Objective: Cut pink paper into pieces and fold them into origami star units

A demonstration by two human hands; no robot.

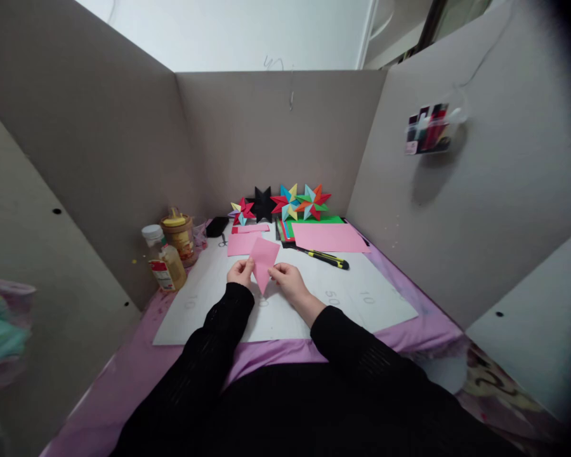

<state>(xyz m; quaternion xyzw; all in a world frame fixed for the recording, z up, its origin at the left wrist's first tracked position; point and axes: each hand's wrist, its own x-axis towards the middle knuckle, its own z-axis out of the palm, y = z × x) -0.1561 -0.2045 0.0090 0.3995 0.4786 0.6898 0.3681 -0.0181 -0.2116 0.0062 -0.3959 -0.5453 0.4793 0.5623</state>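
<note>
A folded piece of pink paper [265, 255], wide at the top and pointed at the bottom, is held up over the white board [209, 317]. My left hand [240, 271] pinches its left edge. On the lower right edge, the fingertips of my right hand [288, 280] are closed on the paper. Behind it lies a flat pink sheet [240, 244], partly covered by the held piece. A yellow and black utility knife [328, 258] rests on the board to the right of my hands.
Several folded paper stars [289, 203] lean along the back panel. A larger pink sheet [332, 237] lies on a stack of coloured paper [285, 228]. At the left stand a glue bottle [164, 260] and a yellow-lidded jar [179, 236]. Small scissors [223, 241] and a black phone-like object [217, 226] lie nearby.
</note>
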